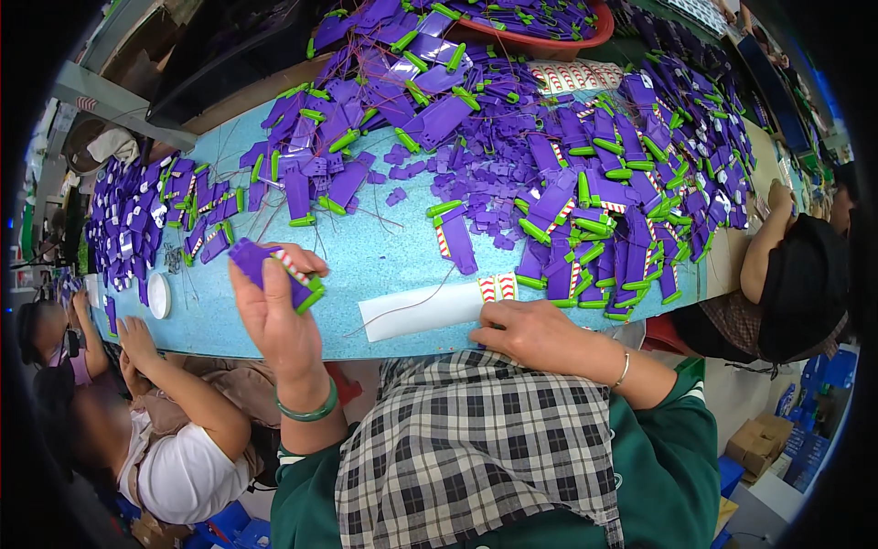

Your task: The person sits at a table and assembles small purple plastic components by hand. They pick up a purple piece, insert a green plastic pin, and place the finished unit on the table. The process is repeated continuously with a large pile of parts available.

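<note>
Raised over the left front of the table, my left hand (279,306) is closed on a flat purple plastic part (261,265). That part has a green end and a red-and-white striped sticker along one side. My right hand (540,337) rests at the table's front edge, its fingers bent and pressed on the right end of a white sticker strip (416,311). A few red-and-white striped stickers (498,287) remain at that end, just beyond my fingertips. A thin wire lies across the strip.
Heaps of purple-and-green parts (585,229) cover the table's right and back; small purple pieces (508,174) lie mid-table. An orange basin (599,27) stands at the back, a white round dish (158,295) at left. Co-workers sit on both sides, one close at left (187,457).
</note>
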The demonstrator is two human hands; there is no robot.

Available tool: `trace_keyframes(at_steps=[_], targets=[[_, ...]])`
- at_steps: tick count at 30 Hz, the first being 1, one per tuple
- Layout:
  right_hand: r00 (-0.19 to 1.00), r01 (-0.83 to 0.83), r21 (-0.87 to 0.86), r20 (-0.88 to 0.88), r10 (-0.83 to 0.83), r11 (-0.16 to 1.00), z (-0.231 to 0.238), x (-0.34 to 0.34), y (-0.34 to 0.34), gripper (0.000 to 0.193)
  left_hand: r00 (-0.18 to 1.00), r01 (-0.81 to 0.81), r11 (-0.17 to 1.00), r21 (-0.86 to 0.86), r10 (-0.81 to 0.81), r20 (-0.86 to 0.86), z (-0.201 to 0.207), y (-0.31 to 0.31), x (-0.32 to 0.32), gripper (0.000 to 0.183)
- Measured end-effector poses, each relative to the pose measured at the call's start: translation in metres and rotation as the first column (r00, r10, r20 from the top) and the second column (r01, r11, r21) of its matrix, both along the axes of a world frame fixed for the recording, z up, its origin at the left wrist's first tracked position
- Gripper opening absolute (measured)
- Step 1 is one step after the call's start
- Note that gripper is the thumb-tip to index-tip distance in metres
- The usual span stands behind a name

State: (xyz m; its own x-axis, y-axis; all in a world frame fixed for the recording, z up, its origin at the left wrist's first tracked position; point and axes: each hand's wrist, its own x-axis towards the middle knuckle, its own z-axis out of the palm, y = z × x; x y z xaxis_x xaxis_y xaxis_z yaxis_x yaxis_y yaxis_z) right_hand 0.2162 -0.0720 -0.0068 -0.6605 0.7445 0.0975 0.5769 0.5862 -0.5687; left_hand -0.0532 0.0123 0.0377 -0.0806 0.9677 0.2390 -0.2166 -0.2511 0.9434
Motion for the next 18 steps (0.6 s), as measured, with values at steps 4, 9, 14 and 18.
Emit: trace_keyframes(at_steps=[4,9,14,18], targets=[[0.999,-0.046,-0.041,-0.029,0.045,0.998,0.000,0.003,0.005,0.015,0.996,0.094,0.994,-0.052,-0.095,-0.004,-0.008,-0.008,0.013,0.020],[0.838,0.155,-0.580,-0.351,-0.417,0.799,0.030,0.007,0.022,0.012,0.921,0.242,0.922,-0.303,-0.317,-0.228,-0.022,-0.020,0.031,0.019],[0.416,-0.066,-0.772,-0.597,-0.686,0.632,0.034,-0.008,0.038,0.009,0.790,0.434,0.796,-0.421,-0.561,-0.246,-0.024,-0.026,0.064,0.014],[0.509,0.182,-0.564,-0.647,-0.568,0.806,0.017,-0.017,0.040,0.007,0.702,0.505,0.792,-0.343,-0.608,-0.370,-0.031,-0.024,0.071,0.011]])
